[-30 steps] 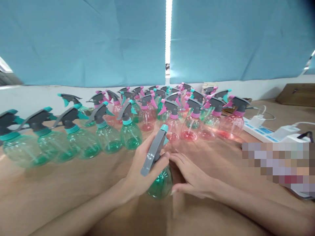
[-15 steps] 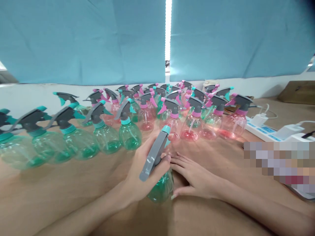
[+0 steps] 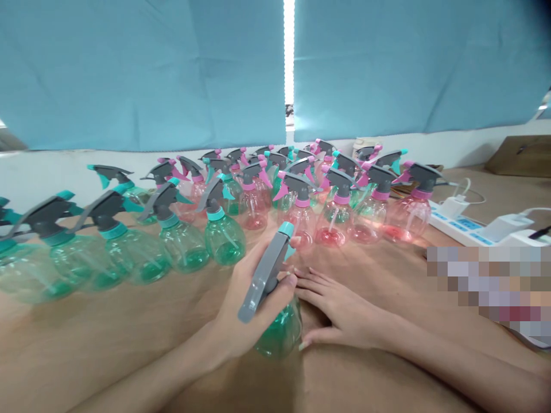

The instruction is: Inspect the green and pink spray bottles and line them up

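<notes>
My left hand is closed around the neck of a green see-through spray bottle, under its grey trigger head with a teal nozzle. The bottle stands upright near the front middle of the table, its nozzle pointing away from me. Just right of it is my right hand, open, with fingers stretched out towards the bottle and the thumb apart. Whether its fingertips touch the bottle is hard to tell. The closest standing bottle is a green spray bottle beyond my left hand.
Several green spray bottles form a row on the left. Pink ones with grey and pink heads cluster at the back, mixed with green. A white power strip with plugs, a blurred-out patch and a brown box lie right.
The view has shifted slightly, so the bottles on the left appear a little further left. My left hand keeps its hold on the spray bottle, and my right hand stays beside it.
</notes>
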Demonstrator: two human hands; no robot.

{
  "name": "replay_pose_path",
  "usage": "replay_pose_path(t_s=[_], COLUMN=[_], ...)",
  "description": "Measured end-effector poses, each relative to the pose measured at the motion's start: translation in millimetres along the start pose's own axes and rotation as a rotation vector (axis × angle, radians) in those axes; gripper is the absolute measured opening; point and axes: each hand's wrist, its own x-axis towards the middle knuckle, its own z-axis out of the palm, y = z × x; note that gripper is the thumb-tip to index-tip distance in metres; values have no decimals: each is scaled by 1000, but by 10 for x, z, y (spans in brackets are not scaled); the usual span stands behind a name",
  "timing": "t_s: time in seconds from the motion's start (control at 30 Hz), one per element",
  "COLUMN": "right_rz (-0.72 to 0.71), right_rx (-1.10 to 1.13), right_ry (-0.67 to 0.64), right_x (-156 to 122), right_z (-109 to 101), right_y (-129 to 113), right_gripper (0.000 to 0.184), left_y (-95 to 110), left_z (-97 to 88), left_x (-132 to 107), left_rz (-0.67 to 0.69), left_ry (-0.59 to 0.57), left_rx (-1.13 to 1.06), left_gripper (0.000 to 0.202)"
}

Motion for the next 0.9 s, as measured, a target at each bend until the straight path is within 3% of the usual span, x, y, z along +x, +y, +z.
replay_pose_path(t_s=[0.47, 0.9], right_rz=[13, 21], right_rx=[44, 45], right_ry=[11, -14], right_x=[-8, -1], right_z=[1, -8], right_y=[12, 8], right_gripper=[96, 96], left_y=[-6, 16], left_z=[-38, -68], left_x=[71, 78], left_rz=[99, 132], left_ry=[-7, -52], left_rx=[199, 139], left_gripper=[16, 7])
